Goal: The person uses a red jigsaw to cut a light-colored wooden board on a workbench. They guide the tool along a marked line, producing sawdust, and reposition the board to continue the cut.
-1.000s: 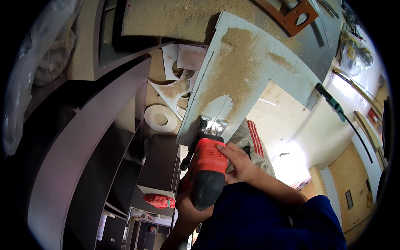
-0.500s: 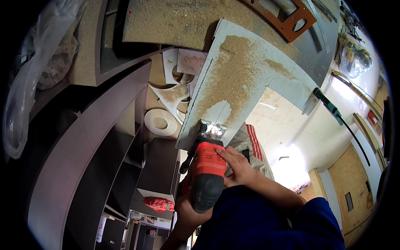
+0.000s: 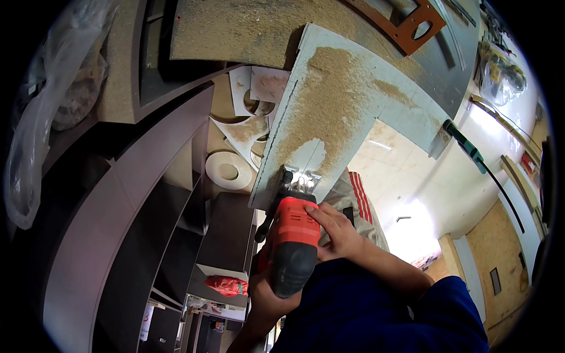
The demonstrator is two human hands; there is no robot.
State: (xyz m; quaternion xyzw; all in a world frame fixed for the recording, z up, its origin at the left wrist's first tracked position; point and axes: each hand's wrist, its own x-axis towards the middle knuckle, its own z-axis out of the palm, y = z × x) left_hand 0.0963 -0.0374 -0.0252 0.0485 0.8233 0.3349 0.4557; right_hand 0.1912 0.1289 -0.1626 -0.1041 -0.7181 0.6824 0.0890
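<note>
A red and black jigsaw (image 3: pixel 297 226) stands with its metal shoe (image 3: pixel 300 179) on the near end of a pale grey board (image 3: pixel 288 132). A bright light shines at its front. My left hand (image 3: pixel 272 301) is closed around the jigsaw's rear part from the left and below, with most fingers hidden. My right hand (image 3: pixel 336 232) grips the right side of the red body, fingers partly on top. Sawdust (image 3: pixel 332 94) covers much of the board, with a bare oval patch ahead of the shoe. The blade's contact with the board cannot be made out.
Ring-shaped and curved offcuts (image 3: pixel 213 172) lie left of the board. Beyond it is a dusty worktop (image 3: pixel 235 35) with an orange-brown metal frame (image 3: pixel 406 32). A green and black tool (image 3: pixel 465 144) sits at the board's right corner. Dark shelving (image 3: pixel 147 253) stands at left, a red bag (image 3: pixel 226 286) nearby.
The view has shifted slightly. The jigsaw's shoe sits a touch farther up the board, close to the bare patch; both hands keep their hold.
</note>
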